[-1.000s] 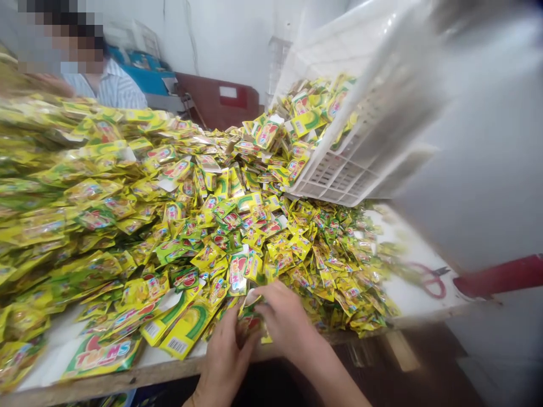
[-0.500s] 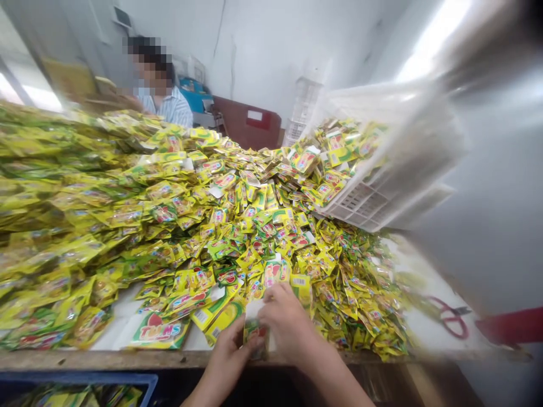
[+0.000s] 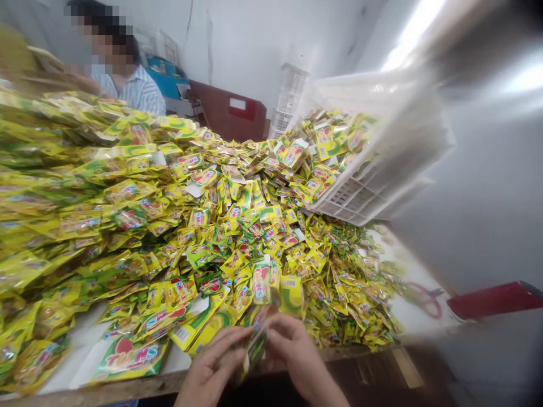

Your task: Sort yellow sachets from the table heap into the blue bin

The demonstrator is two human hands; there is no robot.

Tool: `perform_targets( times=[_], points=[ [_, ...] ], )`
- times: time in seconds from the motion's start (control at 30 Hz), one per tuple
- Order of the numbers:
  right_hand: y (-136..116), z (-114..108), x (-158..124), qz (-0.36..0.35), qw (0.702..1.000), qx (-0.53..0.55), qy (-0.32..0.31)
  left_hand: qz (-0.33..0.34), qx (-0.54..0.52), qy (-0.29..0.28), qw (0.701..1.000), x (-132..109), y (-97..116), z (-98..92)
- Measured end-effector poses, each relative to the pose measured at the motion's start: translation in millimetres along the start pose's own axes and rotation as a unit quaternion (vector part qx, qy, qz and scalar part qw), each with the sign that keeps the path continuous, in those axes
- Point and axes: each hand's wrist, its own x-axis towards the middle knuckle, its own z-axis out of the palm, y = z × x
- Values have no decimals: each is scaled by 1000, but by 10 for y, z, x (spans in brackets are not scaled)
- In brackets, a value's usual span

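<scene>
A small green-and-yellow printed carton (image 3: 254, 349), tilted and blurred, is between my two hands at the table's front edge. My left hand (image 3: 214, 362) wraps its fingers and thumb around the near left side. The fingers of my right hand (image 3: 294, 351) are bent and pinched at the carton's upper right. Just beyond the hands lie flat yellow cartons (image 3: 199, 325) and an upright-looking carton (image 3: 292, 295) with a barcode. A larger printed carton (image 3: 131, 356) with an open white flap rests to the left.
A big heap of yellow-green sachets (image 3: 139, 209) covers the table. A white plastic crate (image 3: 360, 200), tipped on its side, spills cartons at the right. Pink-handled scissors (image 3: 428, 299) lie near a dark red object (image 3: 496, 299). A person in a striped shirt (image 3: 144, 93) is behind the heap.
The view has shifted, so the heap sits further left and a little higher. The carton in my hands has turned to a slant, and its white flap no longer faces me.
</scene>
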Motion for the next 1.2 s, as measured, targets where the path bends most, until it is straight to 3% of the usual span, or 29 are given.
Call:
perform_targets(
  times=[0.07, 0.17, 0.27, 0.37, 0.5, 0.6, 0.67, 0.77, 0.93, 1.0, 1.1, 1.2],
  points=[
    [-77, -5, -8, -18, 1000, -23, 3, 107, 80, -32, 991, 23, 95, -45],
    [-118, -18, 34, -18, 999, -44, 20, 166, 143, 27, 975, 53, 127, -22],
    [-13, -12, 167, -25, 997, -49, 46, 113, 162, 120, 973, 147, 57, 35],
    [122, 2, 330, -45, 995, -58, 67, 66, 152, 150, 975, 274, -39, 33],
    [150, 15, 430, -47, 994, -70, 71, 36, 107, 75, 991, 338, -55, -112],
    [95, 56, 409, 4, 999, -51, 16, -55, 48, 15, 997, 319, 61, -258],
    [75, 108, 397, 29, 998, -51, -18, -116, 10, 5, 993, 315, 157, -325],
    [86, 185, 420, 15, 995, -86, -39, -155, -27, 15, 987, 346, 231, -352],
    [73, 207, 458, -124, 969, -212, -6, -128, 7, 123, 984, 421, 110, -309],
    [39, 200, 438, -169, 955, -244, -4, -83, 30, 124, 988, 413, 38, -313],
    [15, 216, 407, -167, 957, -237, 4, -40, 52, 93, 993, 370, -28, -336],
    [41, 262, 409, -129, 967, -213, 47, -50, 60, 84, 993, 351, -25, -339]
  ],
)
